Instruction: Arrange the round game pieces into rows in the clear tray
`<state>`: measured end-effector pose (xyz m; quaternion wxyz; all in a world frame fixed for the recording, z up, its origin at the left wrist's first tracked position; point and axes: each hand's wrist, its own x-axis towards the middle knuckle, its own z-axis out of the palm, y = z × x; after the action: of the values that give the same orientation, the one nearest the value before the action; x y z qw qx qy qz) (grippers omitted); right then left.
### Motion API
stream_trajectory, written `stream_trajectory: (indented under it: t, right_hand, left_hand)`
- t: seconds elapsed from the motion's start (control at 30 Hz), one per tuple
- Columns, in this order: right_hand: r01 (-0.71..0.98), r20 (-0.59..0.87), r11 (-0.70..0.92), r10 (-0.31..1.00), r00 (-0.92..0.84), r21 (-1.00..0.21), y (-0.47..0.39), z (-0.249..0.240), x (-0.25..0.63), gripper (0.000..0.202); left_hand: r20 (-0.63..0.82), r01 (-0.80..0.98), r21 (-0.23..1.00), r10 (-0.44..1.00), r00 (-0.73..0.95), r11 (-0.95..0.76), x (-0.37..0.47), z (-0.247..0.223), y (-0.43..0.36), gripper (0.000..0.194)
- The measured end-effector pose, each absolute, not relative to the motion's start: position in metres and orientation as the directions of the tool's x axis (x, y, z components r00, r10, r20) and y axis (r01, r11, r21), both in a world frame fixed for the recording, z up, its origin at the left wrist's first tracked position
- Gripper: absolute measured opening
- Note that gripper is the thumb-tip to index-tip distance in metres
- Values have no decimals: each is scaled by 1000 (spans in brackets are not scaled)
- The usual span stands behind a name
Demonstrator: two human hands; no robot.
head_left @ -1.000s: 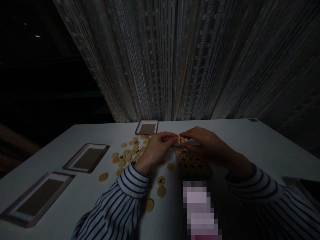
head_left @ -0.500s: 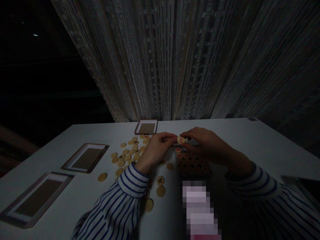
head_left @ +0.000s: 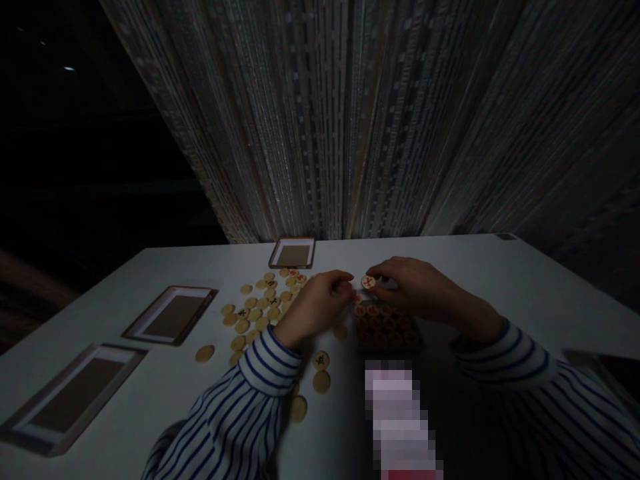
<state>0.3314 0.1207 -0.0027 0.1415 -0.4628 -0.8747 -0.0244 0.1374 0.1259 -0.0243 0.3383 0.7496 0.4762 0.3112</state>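
Between the thumb and fingertips of my right hand point(head_left: 417, 283) is a round wooden piece point(head_left: 369, 282) with a red character. My left hand point(head_left: 320, 303) is just left of it, thumb and fingers apart, holding nothing. Below my right hand sits a dark box point(head_left: 390, 347) with rows of round red-marked pieces, partly in shadow. Another red-marked piece point(head_left: 357, 300) lies at the box's back left corner. Many loose wooden pieces point(head_left: 243, 326) are scattered left of my left hand, some with black or red characters, others plain; my left forearm hides part of them.
Two framed trays point(head_left: 173, 315) point(head_left: 75, 399) lie at the left of the white table point(head_left: 170, 263), and a smaller tray point(head_left: 293, 254) near its back edge. A strand curtain point(head_left: 325, 120) hangs behind. A dark object is at the right edge.
My left hand has let go of the red-marked piece and its fingers have opened. The piece, now only in my right hand, has moved slightly right and shows its character more fully.
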Motion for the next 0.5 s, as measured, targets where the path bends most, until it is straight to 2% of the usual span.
stream_trajectory:
  t: [0.13,0.27,0.5]
  right_hand:
    - [826,226,561,814,-535,-64,123,-6,334,30]
    - [831,207,553,821,-532,-55,126,-10,335,31]
    - [836,160,545,832,-530,-61,128,-13,335,30]
  left_hand:
    - [161,585,700,888,430,-410,133,-31,124,45]
    - [102,630,616,840,532,-474,132,-34,121,61]
    - [36,635,533,765,643,-559,132,-34,119,68]
